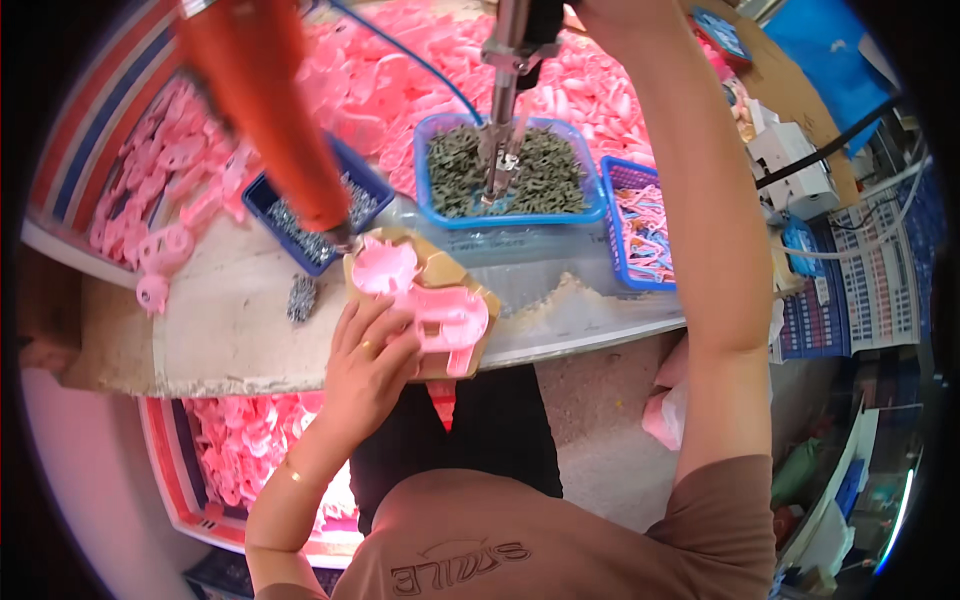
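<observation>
Hardware [360, 203] in tray [362, 168], green bits [555, 178] in basin [520, 222] — left hand [368, 365] on shell [450, 310]

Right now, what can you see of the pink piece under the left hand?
The pink piece looks like smooth plastic: a hollow shell with a rounded, cup-like end, a longer body and a short tab. It lies open side up on a brown block by the table edge, the left hand touching its side.

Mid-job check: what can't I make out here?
Head view:
Right hand: mostly cut off by the top edge, so its grip can't be told.
Orange tool: blurred, upper end cut off by the top edge.
Metal pieces: too small to identify; the orange tool hides some.
Pink part: partly covered by the left hand.
</observation>
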The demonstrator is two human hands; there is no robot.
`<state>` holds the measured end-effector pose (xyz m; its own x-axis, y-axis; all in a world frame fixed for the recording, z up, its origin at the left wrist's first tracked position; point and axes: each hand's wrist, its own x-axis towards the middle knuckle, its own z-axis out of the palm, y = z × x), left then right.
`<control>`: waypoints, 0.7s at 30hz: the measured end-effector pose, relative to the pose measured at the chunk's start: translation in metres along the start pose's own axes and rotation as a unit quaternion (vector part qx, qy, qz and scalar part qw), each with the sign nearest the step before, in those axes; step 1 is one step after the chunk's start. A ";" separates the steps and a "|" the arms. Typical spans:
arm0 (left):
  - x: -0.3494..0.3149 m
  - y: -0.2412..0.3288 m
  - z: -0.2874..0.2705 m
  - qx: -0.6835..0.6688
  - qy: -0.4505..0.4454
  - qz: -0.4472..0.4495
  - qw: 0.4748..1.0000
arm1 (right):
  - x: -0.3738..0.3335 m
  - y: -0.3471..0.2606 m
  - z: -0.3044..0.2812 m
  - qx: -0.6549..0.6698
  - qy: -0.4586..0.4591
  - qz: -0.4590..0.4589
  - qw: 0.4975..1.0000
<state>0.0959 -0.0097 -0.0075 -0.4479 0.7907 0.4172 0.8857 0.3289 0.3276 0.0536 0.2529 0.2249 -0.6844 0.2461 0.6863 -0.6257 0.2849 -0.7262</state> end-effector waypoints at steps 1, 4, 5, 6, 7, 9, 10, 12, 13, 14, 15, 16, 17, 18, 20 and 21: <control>0.000 -0.004 -0.014 -0.078 -0.008 0.001 0.997 | 0.011 0.007 -0.004 -0.006 -0.023 0.026 0.999; -0.013 -0.014 -0.074 -0.198 -0.056 0.014 0.978 | 0.021 0.021 -0.020 -0.064 -0.085 0.153 0.982; -0.019 -0.012 -0.106 -0.213 -0.111 -0.041 0.970 | 0.010 0.065 -0.056 -0.067 -0.080 0.150 0.983; -0.023 -0.008 -0.138 -0.226 -0.165 -0.091 0.956 | 0.018 0.114 -0.099 -0.192 -0.072 0.148 0.968; -0.032 -0.009 -0.167 -0.171 -0.234 -0.140 0.947 | 0.006 0.157 -0.120 -0.306 -0.066 0.144 0.939; -0.059 0.000 -0.189 -0.038 -0.262 -0.225 0.938 | -0.022 0.211 -0.140 -0.468 -0.106 0.173 0.860; -0.068 0.002 -0.186 0.033 -0.226 -0.257 0.939 | -0.033 0.232 -0.149 -0.515 -0.146 0.151 0.831; -0.078 0.000 -0.186 0.096 -0.202 -0.223 0.949 | -0.043 0.252 -0.139 -0.581 -0.144 0.204 0.775; -0.079 0.000 -0.181 0.101 -0.198 -0.224 0.949 | -0.046 0.262 -0.139 -0.613 -0.144 0.210 0.748; -0.080 -0.001 -0.173 0.054 -0.190 -0.256 0.946 | -0.048 0.272 -0.140 -0.611 -0.141 0.205 0.751; -0.078 -0.002 -0.166 0.009 -0.181 -0.286 0.941 | -0.049 0.280 -0.140 -0.647 -0.150 0.210 0.717; -0.067 -0.001 -0.159 0.013 -0.176 -0.286 0.942 | -0.047 0.286 -0.142 -0.683 -0.158 0.215 0.680; -0.050 0.001 -0.149 -0.027 -0.199 -0.237 0.950 | -0.048 0.287 -0.139 -0.679 -0.143 0.223 0.685; -0.037 0.003 -0.142 -0.066 -0.222 -0.189 0.954 | -0.046 0.284 -0.134 -0.677 -0.143 0.220 0.688; -0.017 -0.003 -0.119 -0.084 -0.229 -0.145 0.959 | -0.041 0.270 -0.132 -0.686 -0.126 0.226 0.680; -0.007 -0.005 -0.109 -0.106 -0.221 -0.108 0.964 | -0.040 0.258 -0.128 -0.686 -0.127 0.226 0.680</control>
<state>0.0816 -0.0735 0.0803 -0.4818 0.8738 -0.0659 0.7120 0.4341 0.5519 -0.0323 0.4351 0.0155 -0.8426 0.4767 0.2505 0.4880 0.8726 -0.0190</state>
